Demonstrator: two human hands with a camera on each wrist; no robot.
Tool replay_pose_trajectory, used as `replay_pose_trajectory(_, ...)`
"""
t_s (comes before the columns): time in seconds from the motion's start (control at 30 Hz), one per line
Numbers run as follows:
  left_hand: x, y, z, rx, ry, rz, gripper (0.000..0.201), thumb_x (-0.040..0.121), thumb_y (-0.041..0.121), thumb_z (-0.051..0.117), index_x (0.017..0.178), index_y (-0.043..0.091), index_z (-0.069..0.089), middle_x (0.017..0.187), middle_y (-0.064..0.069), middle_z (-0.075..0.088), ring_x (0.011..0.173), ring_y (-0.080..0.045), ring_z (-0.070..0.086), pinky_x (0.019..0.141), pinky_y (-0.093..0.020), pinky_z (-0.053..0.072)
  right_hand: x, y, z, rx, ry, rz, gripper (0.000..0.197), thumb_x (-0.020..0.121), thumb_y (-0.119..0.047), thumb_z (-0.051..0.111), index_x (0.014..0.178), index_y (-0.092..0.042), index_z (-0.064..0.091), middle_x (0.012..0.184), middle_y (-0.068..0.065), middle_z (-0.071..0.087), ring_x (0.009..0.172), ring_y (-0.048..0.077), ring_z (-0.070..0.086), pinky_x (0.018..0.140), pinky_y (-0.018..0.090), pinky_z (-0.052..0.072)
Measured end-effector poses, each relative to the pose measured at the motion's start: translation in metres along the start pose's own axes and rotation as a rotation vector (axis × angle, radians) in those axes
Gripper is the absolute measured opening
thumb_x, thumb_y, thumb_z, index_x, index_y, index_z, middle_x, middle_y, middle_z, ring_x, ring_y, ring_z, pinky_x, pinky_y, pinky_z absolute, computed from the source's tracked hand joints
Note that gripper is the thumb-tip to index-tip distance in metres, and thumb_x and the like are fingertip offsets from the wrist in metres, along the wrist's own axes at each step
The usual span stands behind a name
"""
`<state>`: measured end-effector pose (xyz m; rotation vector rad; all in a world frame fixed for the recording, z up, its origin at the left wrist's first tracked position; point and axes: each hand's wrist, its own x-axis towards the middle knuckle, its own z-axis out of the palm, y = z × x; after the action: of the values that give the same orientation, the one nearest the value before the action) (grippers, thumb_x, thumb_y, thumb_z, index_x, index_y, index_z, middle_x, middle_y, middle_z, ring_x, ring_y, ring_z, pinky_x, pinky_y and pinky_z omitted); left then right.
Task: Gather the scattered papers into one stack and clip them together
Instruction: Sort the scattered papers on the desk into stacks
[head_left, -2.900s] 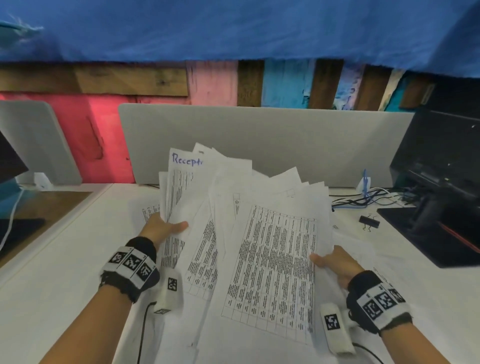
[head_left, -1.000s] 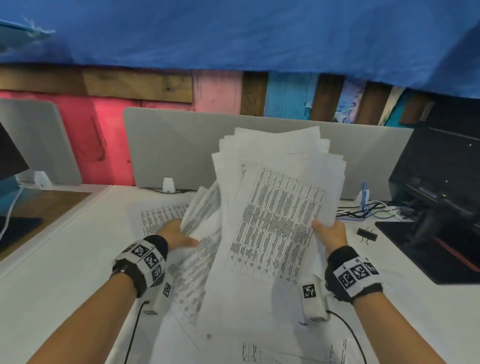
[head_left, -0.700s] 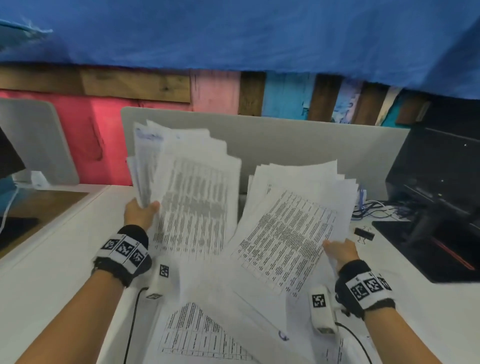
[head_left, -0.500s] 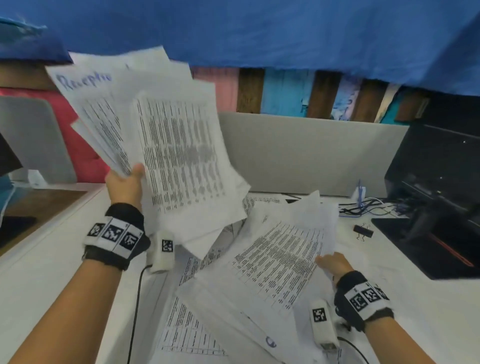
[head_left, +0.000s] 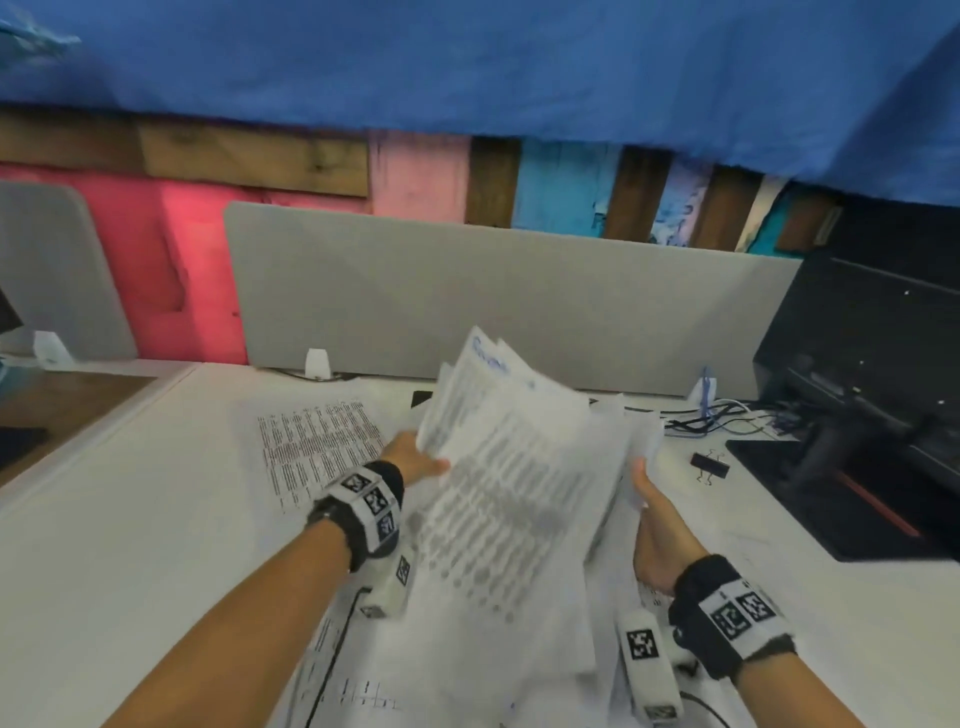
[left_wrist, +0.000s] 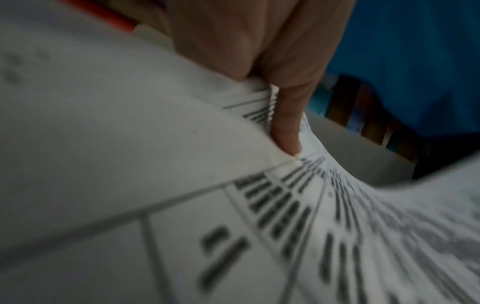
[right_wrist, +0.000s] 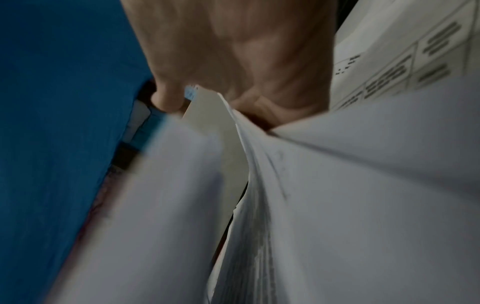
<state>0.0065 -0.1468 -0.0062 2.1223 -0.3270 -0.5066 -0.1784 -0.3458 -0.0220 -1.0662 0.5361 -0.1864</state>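
Note:
A thick, motion-blurred sheaf of printed papers (head_left: 514, 478) hangs tilted over the white desk (head_left: 130, 519). My left hand (head_left: 415, 460) grips its left edge; in the left wrist view a finger (left_wrist: 285, 127) presses on the fanned sheets (left_wrist: 337, 226). My right hand (head_left: 649, 514) holds the right edge, palm turned inward. The right wrist view shows sheet edges (right_wrist: 337, 185) running in between thumb and palm. One printed sheet (head_left: 317, 441) lies flat at the left. More sheets (head_left: 363, 691) lie under my forearms. A black binder clip (head_left: 710, 465) rests on the desk right of my right hand.
A grey divider panel (head_left: 519, 301) closes the back of the desk. A black monitor on its stand (head_left: 857, 415) fills the right side, with a tangle of cables (head_left: 717, 421) beside it. A wooden surface (head_left: 62, 405) adjoins at the left.
My left hand brought its raised bundle down and to the right, onto the bundle in my right hand. The two bundles now overlap between both hands.

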Motion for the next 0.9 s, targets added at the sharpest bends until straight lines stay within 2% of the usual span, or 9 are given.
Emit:
replay_pose_trajectory(0.13,0.008,-0.008,0.016,0.129,-0.12,-0.098,0.071,0.079,0.023,0.07,0.138,0.002,0.036,0.13,-0.011,0.051,0.128,-0.03,0.045,0.106,-0.037,0.038,0.007,0.011,0.005,-0.178,0.02,0.03,0.074,0.057,-0.027,0.085,0.12,0.0,0.057,0.121,0.023,0.061,0.11,0.037,0.06,0.095,0.051,0.046)
replay_pose_trajectory(0.23,0.008,-0.004,0.011,0.048,-0.195,-0.065,0.076,0.075,0.03,0.074,0.138,0.007,0.039,0.137,-0.012,0.051,0.127,-0.028,0.048,0.108,-0.038,0.038,0.01,0.015,0.001,-0.257,0.134,-0.052,0.049,0.072,0.015,0.065,0.117,0.003,0.053,0.125,0.026,0.056,0.112,0.04,0.054,0.098,0.057,0.04)
replay_pose_trajectory(0.3,0.004,0.001,0.007,-0.083,-0.225,0.002,0.072,0.076,0.024,0.074,0.138,0.01,0.04,0.136,-0.011,0.052,0.126,-0.027,0.048,0.107,-0.037,0.037,0.011,0.013,-0.004,-0.225,0.083,-0.123,0.069,0.062,0.004,0.078,0.126,0.001,0.05,0.12,0.023,0.06,0.11,0.04,0.057,0.095,0.058,0.043)
replay_pose_trajectory(0.4,-0.006,0.007,-0.008,-0.303,-0.157,0.11,0.109,0.057,0.03,0.085,0.143,0.012,0.02,0.14,-0.011,0.046,0.128,-0.028,0.045,0.109,-0.041,0.032,0.01,0.004,-0.009,-0.152,-0.064,-0.229,0.114,0.023,-0.024,0.094,0.127,-0.005,0.051,0.122,0.02,0.061,0.112,0.038,0.058,0.093,0.059,0.044)
replay_pose_trajectory(0.53,-0.015,0.021,-0.031,-0.533,-0.274,0.203,0.103,0.02,0.042,0.091,0.113,0.022,0.053,0.112,-0.002,0.066,0.1,-0.018,0.063,0.095,-0.037,0.046,0.004,-0.013,0.003,-0.21,-0.103,-0.355,0.104,0.035,-0.031,0.092,0.128,-0.007,0.051,0.122,0.014,0.063,0.114,0.03,0.059,0.09,0.045,0.051)
replay_pose_trajectory(0.63,-0.029,0.044,-0.044,-0.503,-0.203,0.244,0.088,0.045,0.03,0.089,0.123,0.011,0.053,0.118,-0.009,0.065,0.106,-0.024,0.062,0.099,-0.045,0.046,-0.007,-0.029,0.029,-0.222,0.05,-0.465,0.064,0.068,-0.011,0.077,0.127,-0.004,0.051,0.115,0.009,0.065,0.11,0.026,0.061,0.078,0.028,0.057)
replay_pose_trajectory(0.7,-0.042,0.067,-0.049,-0.494,-0.074,0.317,0.065,0.071,0.015,0.077,0.128,0.005,0.048,0.121,-0.01,0.061,0.105,-0.023,0.06,0.099,-0.039,0.045,-0.016,-0.042,0.049,-0.23,0.221,-0.611,0.044,0.084,-0.001,0.059,0.127,-0.002,0.049,0.122,0.012,0.06,0.113,0.026,0.057,0.091,0.034,0.051)
replay_pose_trajectory(0.8,-0.072,0.101,-0.051,-0.552,0.098,0.551,0.045,0.08,0.003,0.066,0.123,0.001,0.053,0.112,-0.008,0.064,0.092,-0.015,0.063,0.089,-0.029,0.052,-0.035,-0.06,0.079,-0.188,0.356,-0.869,0.041,0.088,-0.008,0.055,0.129,-0.006,0.047,0.125,0.004,0.055,0.118,0.02,0.052,0.105,0.035,0.039)
replay_pose_trajectory(0.9,-0.094,0.119,-0.045,-0.661,0.201,0.697,0.033,0.077,0.004,0.07,0.107,0.012,0.057,0.092,0.009,0.064,0.076,0.008,0.065,0.081,-0.015,0.053,-0.055,-0.07,0.105,-0.072,0.33,-1.032,0.036,0.089,-0.009,0.055,0.119,-0.026,0.045,0.111,-0.015,0.055,0.101,-0.01,0.055,0.092,0.008,0.042)
